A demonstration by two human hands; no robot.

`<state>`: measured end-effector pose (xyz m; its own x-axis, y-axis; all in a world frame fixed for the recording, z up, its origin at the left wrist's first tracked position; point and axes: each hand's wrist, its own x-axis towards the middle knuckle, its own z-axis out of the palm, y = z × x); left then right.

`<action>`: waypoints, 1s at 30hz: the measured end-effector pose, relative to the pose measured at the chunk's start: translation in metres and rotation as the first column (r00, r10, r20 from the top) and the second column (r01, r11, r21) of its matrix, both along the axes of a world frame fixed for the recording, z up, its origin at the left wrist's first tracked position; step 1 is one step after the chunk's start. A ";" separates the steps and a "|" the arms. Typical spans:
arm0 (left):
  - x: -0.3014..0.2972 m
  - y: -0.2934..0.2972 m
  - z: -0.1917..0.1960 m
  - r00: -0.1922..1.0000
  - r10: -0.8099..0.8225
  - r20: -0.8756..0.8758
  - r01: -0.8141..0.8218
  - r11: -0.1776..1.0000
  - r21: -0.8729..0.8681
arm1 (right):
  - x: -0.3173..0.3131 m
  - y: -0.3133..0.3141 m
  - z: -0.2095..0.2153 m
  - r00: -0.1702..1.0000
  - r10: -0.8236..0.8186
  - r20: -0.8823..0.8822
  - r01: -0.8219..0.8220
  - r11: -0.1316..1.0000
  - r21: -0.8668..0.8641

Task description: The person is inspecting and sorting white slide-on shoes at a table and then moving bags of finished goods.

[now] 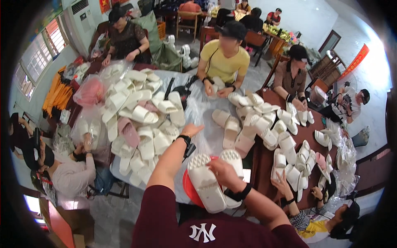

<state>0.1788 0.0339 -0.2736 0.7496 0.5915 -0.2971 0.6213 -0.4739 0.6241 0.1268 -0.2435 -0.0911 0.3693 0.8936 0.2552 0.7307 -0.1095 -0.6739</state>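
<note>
My right hand [225, 173] grips the edge of a white slide slipper [204, 184] close to my body. A second white slipper [231, 159] lies beside it, partly behind the hand. Under the pair shows the rim of a red round bowl or tray [188, 186]. Farther out, my left hand [192, 130] reaches over the table with fingers stretched, next to clear plastic film [200, 144]. Left of that arm rises a large heap of white slippers [144, 111] with a pink slipper [128, 131] among them.
More slippers [264, 124] lie on the brown table [264, 177] at right. Across from me a person in yellow [225, 58] handles slippers; other people work around the tables. Clear plastic bags [345, 161] lie at far right, a bagged pink item [90, 90] at left.
</note>
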 end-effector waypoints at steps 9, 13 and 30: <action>0.035 -0.004 -0.027 0.988 -0.006 -0.153 0.014 0.999 0.051 | 0.006 -0.030 0.018 0.999 0.024 -0.028 -0.024 1.000 0.007; 0.042 -0.001 -0.041 0.987 0.154 0.038 -0.156 0.985 0.069 | 0.004 -0.060 0.035 0.998 0.042 -0.056 -0.044 0.998 -0.039; -0.067 -0.053 0.154 0.819 0.280 0.501 0.022 0.856 -0.516 | 0.028 -0.158 0.093 0.871 -0.475 -0.124 0.491 0.847 0.204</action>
<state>0.1113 -0.0186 -0.1194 0.7975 0.5877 -0.1365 0.1407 0.0388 0.9893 0.1552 -0.4013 0.0023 0.7627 0.5201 0.3844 0.5770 -0.2788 -0.7677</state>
